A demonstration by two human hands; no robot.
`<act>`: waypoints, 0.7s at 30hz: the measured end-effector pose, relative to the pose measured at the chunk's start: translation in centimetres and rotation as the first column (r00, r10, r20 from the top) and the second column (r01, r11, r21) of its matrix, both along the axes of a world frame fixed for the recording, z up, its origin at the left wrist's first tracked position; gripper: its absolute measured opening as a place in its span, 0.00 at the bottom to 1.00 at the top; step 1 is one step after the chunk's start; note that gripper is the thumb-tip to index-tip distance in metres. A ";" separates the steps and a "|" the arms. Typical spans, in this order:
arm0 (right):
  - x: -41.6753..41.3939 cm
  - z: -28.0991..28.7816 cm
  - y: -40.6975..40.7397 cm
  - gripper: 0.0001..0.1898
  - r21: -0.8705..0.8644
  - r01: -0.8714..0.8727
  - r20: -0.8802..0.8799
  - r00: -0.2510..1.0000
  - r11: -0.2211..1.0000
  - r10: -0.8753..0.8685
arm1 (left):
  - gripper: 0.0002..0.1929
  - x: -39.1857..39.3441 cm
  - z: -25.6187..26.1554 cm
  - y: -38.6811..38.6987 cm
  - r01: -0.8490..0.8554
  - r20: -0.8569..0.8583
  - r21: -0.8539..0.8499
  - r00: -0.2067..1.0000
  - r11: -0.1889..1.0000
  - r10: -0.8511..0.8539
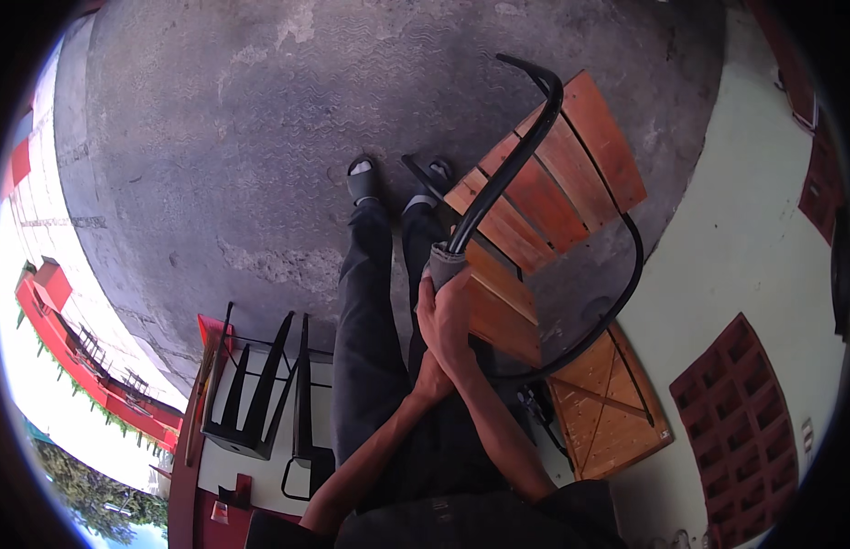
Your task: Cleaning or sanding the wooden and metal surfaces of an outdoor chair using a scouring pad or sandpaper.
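A chair with reddish wooden slats (pixel 558 185) and a black tubular metal frame (pixel 514 165) stands tilted before me, right of my legs. My right hand (pixel 449 319) is closed round a grey cloth (pixel 447 264), which wraps the lower end of the curved black tube. My left hand (pixel 433 379) lies under and behind the right wrist. Its fingers are mostly hidden, so what it holds cannot be told. The chair's lower slats (pixel 504 302) show just right of my hands.
Black metal stools (pixel 243 439) lie left of my legs, by the pale wall. A wooden folding tabletop (pixel 603 405) leans at the lower right, near a dark red lattice panel (pixel 740 425). Rough concrete floor (pixel 246 137) spreads ahead of my sandalled feet.
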State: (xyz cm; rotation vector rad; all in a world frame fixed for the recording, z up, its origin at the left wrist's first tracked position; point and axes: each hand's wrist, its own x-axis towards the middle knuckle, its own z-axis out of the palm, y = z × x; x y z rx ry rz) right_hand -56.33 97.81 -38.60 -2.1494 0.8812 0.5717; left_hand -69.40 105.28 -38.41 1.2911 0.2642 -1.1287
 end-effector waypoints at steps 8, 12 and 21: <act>10.8 -5.1 -5.8 0.11 0.279 0.407 0.229 0.852 0.870 -0.471 | 0.15 2.1 1.4 -1.5 -0.171 0.052 0.260 0.985 0.950 0.163; 15.2 -8.2 -13.5 0.10 0.179 0.582 0.267 0.747 0.793 -0.609 | 0.17 2.1 1.5 -3.0 -0.106 -0.008 0.210 0.994 0.972 0.111; 8.2 -3.8 -3.3 0.11 0.136 0.476 0.306 0.814 0.869 -0.494 | 0.26 3.1 1.7 -0.1 0.153 -0.015 0.244 0.988 0.958 -0.154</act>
